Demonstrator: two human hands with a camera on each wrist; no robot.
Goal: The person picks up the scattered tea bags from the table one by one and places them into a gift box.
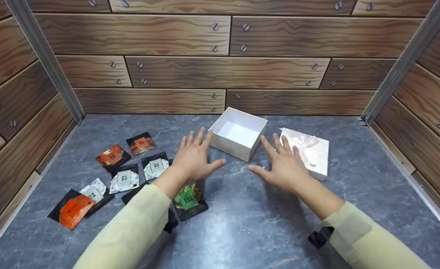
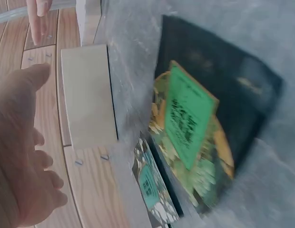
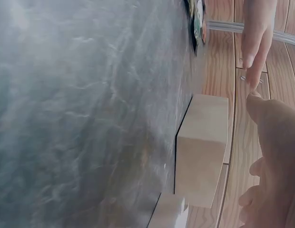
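My left hand (image 1: pixel 194 158), fingers straight and spread, is held over the table near the left side of an open white box (image 1: pixel 227 147). On the box's other side is my right hand (image 1: pixel 285 166), also spread, overlapping the edge of a white lid (image 1: pixel 320 164) with a pale ribbon bow (image 1: pixel 306 144). Neither hand holds anything. Below my left wrist lies a black packet with a green label (image 1: pixel 187 198); the left wrist view shows this green-labelled packet (image 2: pixel 190 118) large. My left forearm partly hides another dark packet.
Several flat packets lie on the left: orange ones (image 1: pixel 112 156) towards the back, white-patterned ones (image 1: pixel 124 179) in the middle, and an orange-and-black packet (image 1: pixel 74 209) nearer the front. The grey marbled table (image 1: pixel 235 231) is bounded by wood-patterned walls (image 1: pixel 220 71).
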